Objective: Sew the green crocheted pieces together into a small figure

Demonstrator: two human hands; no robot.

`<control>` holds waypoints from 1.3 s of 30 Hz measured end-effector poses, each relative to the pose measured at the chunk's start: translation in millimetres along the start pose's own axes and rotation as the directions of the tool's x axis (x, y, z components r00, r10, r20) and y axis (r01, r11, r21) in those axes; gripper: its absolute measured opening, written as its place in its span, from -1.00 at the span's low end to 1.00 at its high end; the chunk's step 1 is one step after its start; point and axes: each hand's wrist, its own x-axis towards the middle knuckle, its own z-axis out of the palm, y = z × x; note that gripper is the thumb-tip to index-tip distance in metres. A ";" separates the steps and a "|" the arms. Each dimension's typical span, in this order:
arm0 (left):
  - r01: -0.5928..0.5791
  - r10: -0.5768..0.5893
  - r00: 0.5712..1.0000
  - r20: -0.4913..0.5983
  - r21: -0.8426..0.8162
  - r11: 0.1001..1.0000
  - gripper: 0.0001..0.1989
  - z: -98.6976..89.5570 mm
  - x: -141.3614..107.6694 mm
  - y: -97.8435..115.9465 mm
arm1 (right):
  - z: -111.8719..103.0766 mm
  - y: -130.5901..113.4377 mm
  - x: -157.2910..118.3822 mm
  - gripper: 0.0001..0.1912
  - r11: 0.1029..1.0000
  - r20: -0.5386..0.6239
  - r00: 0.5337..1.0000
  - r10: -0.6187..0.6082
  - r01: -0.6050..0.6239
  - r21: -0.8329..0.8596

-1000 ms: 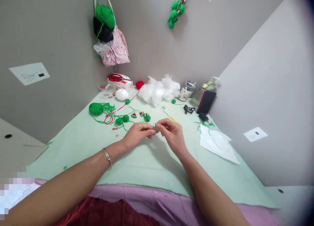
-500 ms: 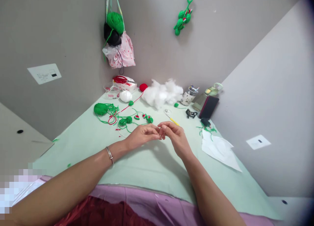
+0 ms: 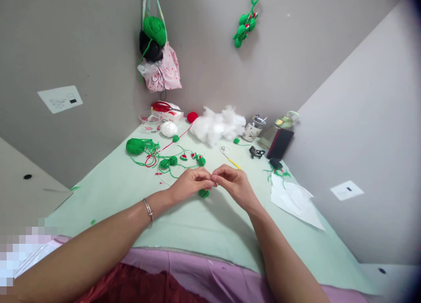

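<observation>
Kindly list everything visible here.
Yarn balls: 4, green, red, white, left
Crocheted balls: 6+, green, scattered
Crocheted cluster: 1, green-red, wall
Bag: 1, pink, hanging left
Scissors: 1, red, on white box
Tub: 1, clear, left
Stuffing: 1, white, rear
Pen cup: 1, clear, rear
Bottle: 1, pale green, right
Device: 1, black, right
Claw clip: 1, black, right
Crochet hook: 1, yellow, centre
Paper: 1+, white, right
Bracelet: 1, silver, wrist
Left hand, right hand: 2, bare, centre
</observation>
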 end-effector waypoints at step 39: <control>0.008 0.000 0.978 -0.207 0.036 0.999 -0.62 8.2 -3.5 -5.9 | 2.8 -0.9 0.8 -0.78 0.982 -0.139 0.986 0.093 -0.068 0.175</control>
